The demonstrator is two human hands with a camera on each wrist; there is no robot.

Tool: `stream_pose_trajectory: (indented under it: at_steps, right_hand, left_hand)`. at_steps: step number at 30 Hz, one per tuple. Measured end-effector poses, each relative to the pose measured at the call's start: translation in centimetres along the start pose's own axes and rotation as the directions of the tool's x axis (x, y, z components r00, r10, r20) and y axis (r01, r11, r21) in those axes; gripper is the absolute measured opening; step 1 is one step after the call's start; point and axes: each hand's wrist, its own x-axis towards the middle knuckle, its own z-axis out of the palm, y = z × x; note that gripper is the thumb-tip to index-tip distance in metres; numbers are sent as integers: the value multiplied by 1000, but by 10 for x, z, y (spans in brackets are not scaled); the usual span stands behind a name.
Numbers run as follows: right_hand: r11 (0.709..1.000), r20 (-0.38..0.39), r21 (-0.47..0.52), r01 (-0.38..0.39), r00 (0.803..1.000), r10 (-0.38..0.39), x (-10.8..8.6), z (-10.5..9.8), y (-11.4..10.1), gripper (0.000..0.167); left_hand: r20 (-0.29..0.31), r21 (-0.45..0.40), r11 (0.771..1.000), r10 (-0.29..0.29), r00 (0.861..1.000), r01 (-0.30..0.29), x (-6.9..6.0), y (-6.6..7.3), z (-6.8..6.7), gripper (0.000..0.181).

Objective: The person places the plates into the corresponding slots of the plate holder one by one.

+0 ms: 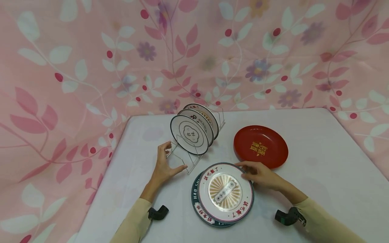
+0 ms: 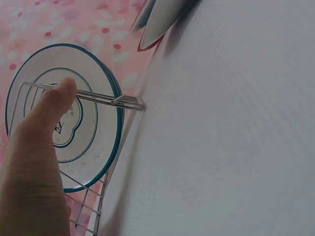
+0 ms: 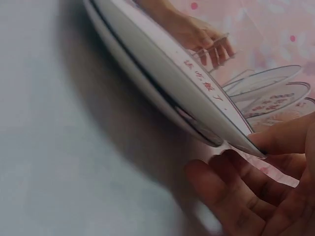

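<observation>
A wire rack (image 1: 194, 162) holds several white plates (image 1: 189, 135) standing on edge, one behind another. My left hand (image 1: 164, 168) grips the rack's near end; its thumb lies on the wire (image 2: 93, 97) in the left wrist view. To the right of the rack, a white plate (image 1: 202, 194) with a sunburst centre lies over a dark-rimmed plate (image 1: 195, 206). My right hand (image 1: 262, 175) pinches the upper plate's right edge between thumb and fingers; in the right wrist view that edge of the white plate (image 3: 197, 93) stands apart from the plate below.
An oval red dish (image 1: 273, 152) lies to the right of the rack, beyond my right hand. A white cloth (image 1: 328, 162) covers the table, and a pink floral curtain (image 1: 194, 67) hangs behind its back edge.
</observation>
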Motion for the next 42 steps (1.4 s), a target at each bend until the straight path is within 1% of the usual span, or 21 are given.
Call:
stream_pose_trajectory:
  at_steps: [3,6,8,12,15,19,23,27,31,34,38,39,40,42]
  right_hand:
    - [999,16,51,-12,1000,11,-2,-7,-2,45]
    - [994,56,107,-30,998,24,-4,-13,-5,49]
    - [987,79,144,-65,995,54,-4,-14,-7,51]
    - [977,107,174,-126,988,108,-5,-16,-7,54]
    - [974,113,184,-130,987,110,-7,-19,-9,55]
    - [979,80,185,-84,994,70,-10,-31,-18,56]
    - [982,-3,187,-15,1000,16,-11,-45,-29,55]
    - [983,-61,177,44,998,-33,-9,-56,-37,52]
    - [981,-91,166,95,993,-81,-4,-68,-47,50]
    - [982,-121,143,126,987,-109,4,-81,-64,51]
    - [978,-173,131,163,975,-139,19,-105,-93,53]
    - [974,-192,146,174,971,-145,23,-112,-101,53]
    - [964,-204,186,189,967,-150,27,-119,-108,52]
    - [940,-246,265,216,957,-151,36,-131,-121,49]
  left_hand:
    - [1,6,1000,-12,1000,12,0,1,-1,110]
    - [3,13,1000,-21,1000,21,0,1,-1,110]
    - [4,16,1000,-24,1000,24,0,1,-2,110]
    - [2,21,1000,-20,1000,20,-1,0,-2,110]
    - [2,19,1000,-16,1000,15,0,0,-2,110]
    - [3,13,1000,-13,1000,12,1,0,-2,110]
    - [-1,11,1000,-14,1000,14,1,0,-2,110]
    - [0,10,1000,-7,1000,7,1,0,-2,110]
    - [1,12,1000,-1,1000,1,2,-1,-2,110]
    - [-2,10,1000,4,1000,-4,2,0,-2,109]
    - [-1,3,1000,5,1000,-5,0,0,-1,109]
    - [2,1,1000,2,1000,-2,0,0,-1,109]
    - [5,-1,1000,0,1000,0,0,0,-1,109]
    - [10,-7,1000,-4,1000,4,0,0,0,109]
